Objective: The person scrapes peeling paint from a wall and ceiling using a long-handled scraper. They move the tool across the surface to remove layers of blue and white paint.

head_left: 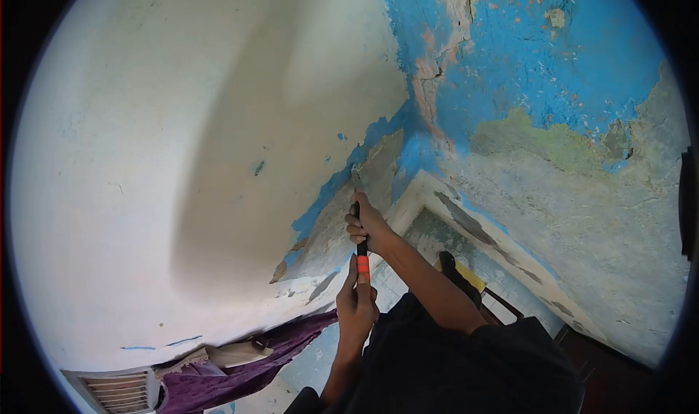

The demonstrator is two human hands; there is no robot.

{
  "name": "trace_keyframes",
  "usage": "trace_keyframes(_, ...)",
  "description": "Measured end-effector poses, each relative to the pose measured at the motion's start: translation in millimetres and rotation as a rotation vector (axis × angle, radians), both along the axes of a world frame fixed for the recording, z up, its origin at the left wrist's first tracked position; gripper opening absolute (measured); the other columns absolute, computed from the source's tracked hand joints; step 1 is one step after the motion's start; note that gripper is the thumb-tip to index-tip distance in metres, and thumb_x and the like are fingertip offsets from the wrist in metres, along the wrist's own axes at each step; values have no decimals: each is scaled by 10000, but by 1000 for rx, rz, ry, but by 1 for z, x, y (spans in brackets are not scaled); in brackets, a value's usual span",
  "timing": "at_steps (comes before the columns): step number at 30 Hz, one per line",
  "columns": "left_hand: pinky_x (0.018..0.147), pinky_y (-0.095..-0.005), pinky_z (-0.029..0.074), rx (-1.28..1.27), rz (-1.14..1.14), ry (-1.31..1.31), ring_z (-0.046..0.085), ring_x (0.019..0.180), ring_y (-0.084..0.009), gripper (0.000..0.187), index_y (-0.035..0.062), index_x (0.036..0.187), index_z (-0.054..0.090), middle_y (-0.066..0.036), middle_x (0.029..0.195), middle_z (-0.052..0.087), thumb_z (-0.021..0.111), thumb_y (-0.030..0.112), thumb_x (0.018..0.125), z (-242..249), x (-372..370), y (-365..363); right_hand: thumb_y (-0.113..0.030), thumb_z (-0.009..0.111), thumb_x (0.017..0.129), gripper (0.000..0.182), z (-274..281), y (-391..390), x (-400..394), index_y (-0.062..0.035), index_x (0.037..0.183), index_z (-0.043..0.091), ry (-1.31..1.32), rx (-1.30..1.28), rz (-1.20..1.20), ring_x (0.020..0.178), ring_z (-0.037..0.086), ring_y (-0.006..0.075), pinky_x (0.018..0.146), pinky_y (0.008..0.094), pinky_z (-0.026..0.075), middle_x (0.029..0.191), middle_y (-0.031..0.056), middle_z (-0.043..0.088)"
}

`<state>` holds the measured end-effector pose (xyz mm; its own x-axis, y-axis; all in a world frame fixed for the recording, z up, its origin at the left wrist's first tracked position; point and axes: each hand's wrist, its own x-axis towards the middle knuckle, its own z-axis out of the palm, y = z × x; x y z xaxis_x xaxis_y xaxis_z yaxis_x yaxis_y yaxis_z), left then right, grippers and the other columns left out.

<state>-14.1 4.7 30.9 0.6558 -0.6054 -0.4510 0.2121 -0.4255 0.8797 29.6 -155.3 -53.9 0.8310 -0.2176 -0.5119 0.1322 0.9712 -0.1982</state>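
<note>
Both hands are wrapped round a long-handled scraper (pixel 363 264), black with an orange band. My right hand (pixel 370 225) grips it high up, near the metal blade. Lower down, my left hand (pixel 357 306) is closed round the handle's end just below the orange band. The blade's tip meets the left wall at the edge of a blue paint strip (pixel 318 211), where white paint has come away. Bare grey plaster (pixel 336 214) shows beneath that strip, by the corner.
Peeling blue paint and a long crack cover the upper right wall (pixel 524 57), with grey plaster below. A ledge (pixel 502 250) runs along the foot of the walls. Purple cloth (pixel 240 381) and a slatted panel (pixel 120 392) lie lower left. Something yellow (pixel 466 276) stands beside a dark shoe (pixel 449 263).
</note>
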Motion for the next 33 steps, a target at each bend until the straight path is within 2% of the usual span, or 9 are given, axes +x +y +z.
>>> trace_keyframes(2, 390, -210, 295, 25, -12, 5, 356, 438, -43, 494, 46, 1396, 295, 18, 571, 388, 412, 247, 961, 4, 4, -5, -560, 419, 886, 467, -2, -5, 3, -168, 640, 359, 22, -6, 12, 341, 241, 75, 322, 237, 201, 468, -43, 270)
trace_keyframes(5, 384, -207, 288, -5, -70, -62, 349, 427, -44, 501, 40, 1397, 288, 22, 563, 376, 418, 250, 962, -28, 13, -17, -555, 413, 890, 470, -19, -12, 4, -163, 637, 357, 47, -30, -9, 329, 228, 75, 312, 245, 194, 467, -46, 263)
trace_keyframes(9, 381, -207, 289, 12, 31, -3, 350, 422, -48, 487, 34, 1391, 300, 22, 567, 390, 414, 233, 961, -9, -5, -4, -556, 406, 893, 473, -11, 1, 0, -162, 637, 355, 3, 16, 67, 317, 222, 72, 301, 249, 184, 464, -49, 257)
trace_keyframes(18, 378, -207, 286, 18, 9, 19, 338, 414, -45, 501, 39, 1393, 300, 23, 562, 402, 433, 244, 955, -19, 12, -1, -610, 414, 865, 518, -21, 2, 10, -171, 607, 314, 113, -45, 14, 342, 247, 79, 329, 254, 204, 460, -47, 258)
trace_keyframes(21, 371, -209, 279, -12, 8, -32, 339, 411, -45, 513, 39, 1391, 304, 24, 556, 401, 451, 255, 950, -33, 13, -9, -576, 430, 879, 484, -27, -12, 6, -160, 639, 374, 62, -27, -35, 327, 228, 75, 316, 238, 209, 459, -50, 253)
trace_keyframes(24, 377, -211, 286, -21, 61, 93, 356, 424, -44, 509, 36, 1389, 307, 22, 566, 411, 449, 252, 950, -18, 2, -2, -570, 431, 881, 480, -13, 2, 2, -158, 642, 373, 115, -21, 35, 331, 230, 73, 321, 236, 214, 459, -50, 254)
trace_keyframes(28, 379, -212, 286, -46, 44, -17, 353, 423, -42, 496, 32, 1385, 315, 27, 554, 398, 434, 245, 953, -38, 4, 2, -565, 428, 882, 477, -21, 1, 3, -157, 643, 369, 98, -40, 14, 338, 229, 72, 327, 235, 198, 458, -49, 248)
trace_keyframes(33, 389, -206, 285, -16, 2, 21, 351, 438, -40, 479, 43, 1380, 335, 27, 561, 401, 431, 233, 950, -28, 19, -8, -562, 424, 884, 464, -28, -7, 10, -164, 653, 371, 83, -29, -8, 339, 227, 73, 330, 235, 188, 465, -47, 259)
